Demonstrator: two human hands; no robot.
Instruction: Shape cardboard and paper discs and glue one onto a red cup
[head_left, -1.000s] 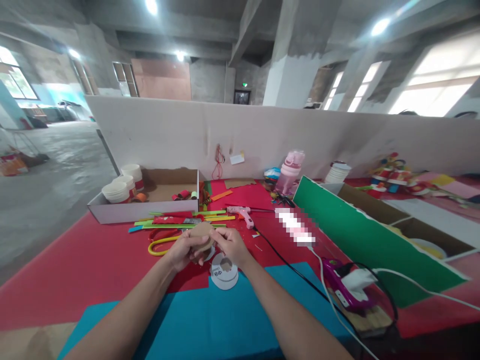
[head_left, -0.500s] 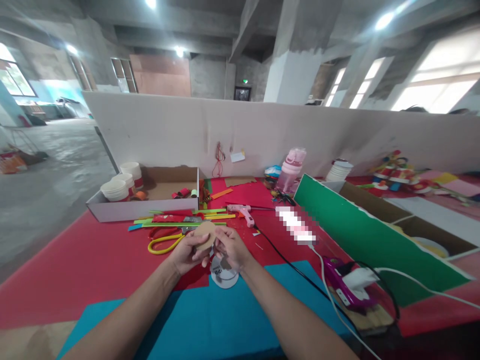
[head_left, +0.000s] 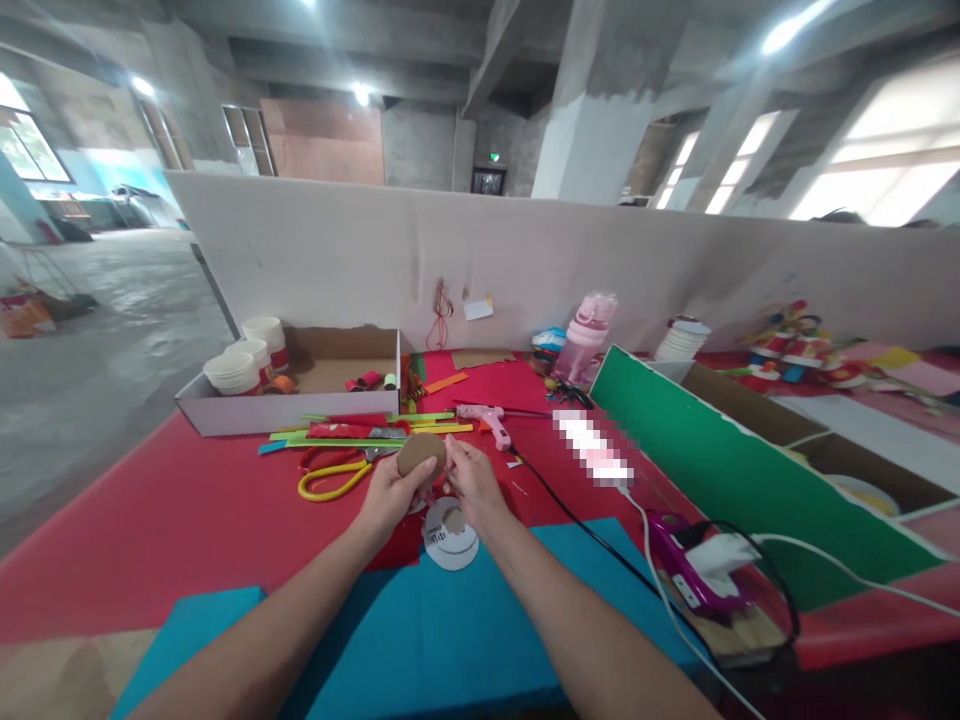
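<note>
A round brown cardboard disc [head_left: 421, 455] is held up over the table by my left hand [head_left: 394, 492], its thumb across the disc's face. My right hand [head_left: 471, 482] is closed at the disc's right edge, fingertips pinched together; whether anything is between them is too small to tell. Below the hands, a white printed disc [head_left: 451, 545] with a brown patch lies by the blue cloth. Left of my hands lie scissors with yellow and red handles [head_left: 334, 482]. A pink glue gun [head_left: 491, 424] rests just beyond my right hand.
An open box [head_left: 289, 415] with paper cups stands at the back left. Coloured strips [head_left: 300, 440] lie before it. A pink bottle [head_left: 585, 335] stands at the back. On the right are a green-sided box [head_left: 720, 470], a purple power strip [head_left: 694, 575] and trailing cables.
The cardboard disc has been raised slightly and tilted, so its face shows more fully. My right hand has turned a little at its edge, and more of the white disc below shows.
</note>
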